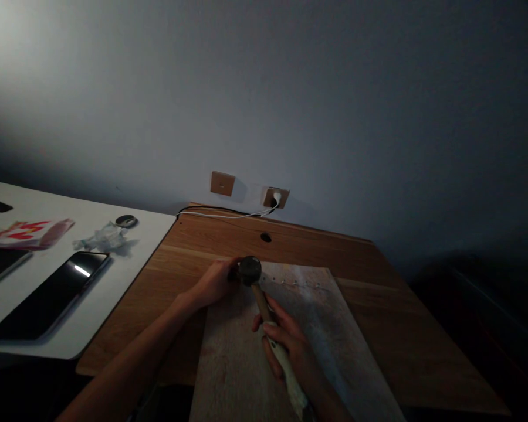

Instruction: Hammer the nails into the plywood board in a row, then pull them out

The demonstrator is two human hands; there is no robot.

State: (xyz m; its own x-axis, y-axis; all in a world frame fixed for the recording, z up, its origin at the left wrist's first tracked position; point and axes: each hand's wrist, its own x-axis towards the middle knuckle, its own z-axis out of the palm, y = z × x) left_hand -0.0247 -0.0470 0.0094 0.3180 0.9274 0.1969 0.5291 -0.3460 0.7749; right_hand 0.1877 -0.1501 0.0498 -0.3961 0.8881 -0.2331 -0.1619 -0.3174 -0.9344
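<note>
My right hand (286,340) is wrapped round the pale grip of a hammer (262,302), whose dark round head points away from me. That head is above the far left part of a worn board (233,357). Close beside the head, my left hand (217,281) rests at the board's far left edge with its fingers bent together; their tips are partly hidden by the hammer, so what they pinch does not show. To the right of the head, a row of several small nails (295,282) stands along the board's far edge.
The board lies on a wooden desk (369,316) with a cable hole (266,237). A plug with a white cable (229,216) sits in a wall socket (283,198). On the white table (127,269) at left are a large phone (48,299), a crumpled plastic bag (105,237) and a red-white packet (30,233).
</note>
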